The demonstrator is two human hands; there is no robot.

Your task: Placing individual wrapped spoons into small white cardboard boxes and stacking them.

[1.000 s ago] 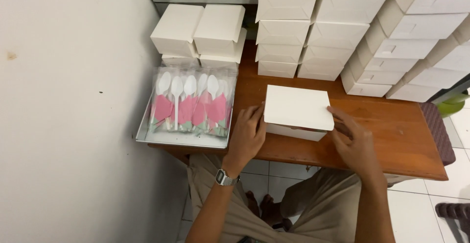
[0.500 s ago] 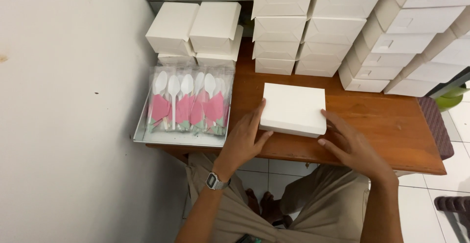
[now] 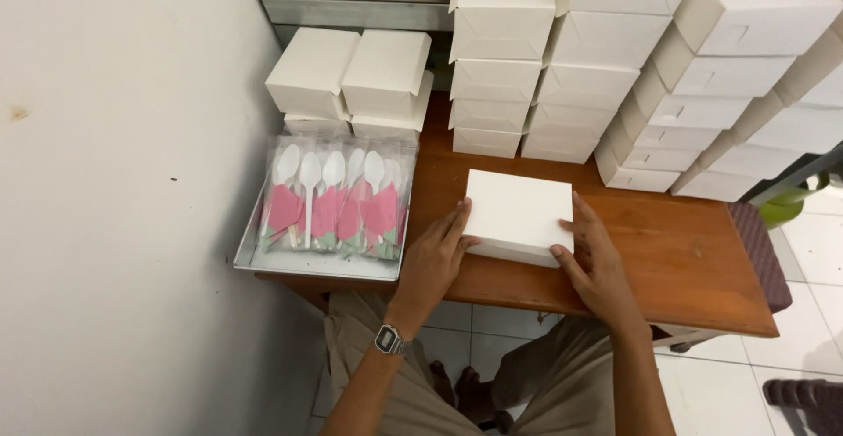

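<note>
A closed white cardboard box (image 3: 520, 212) lies on the brown wooden table (image 3: 676, 260) near its front edge. My left hand (image 3: 436, 259) presses against the box's left side, fingers on its near-left corner; a watch sits on that wrist. My right hand (image 3: 594, 259) grips the box's right side and near-right corner. Both hands hold the box between them.
A metal tray (image 3: 307, 265) at the left holds several wrapped white plastic spoons with pink napkins (image 3: 338, 199). Stacks of white boxes (image 3: 597, 76) fill the back of the table; two more white boxes (image 3: 351, 72) sit behind the tray. A pale wall stands at the left.
Both hands have shifted along the box's sides, the right one moving from its far edge to its near-right corner. The box has turned slightly and sits flat on the table.
</note>
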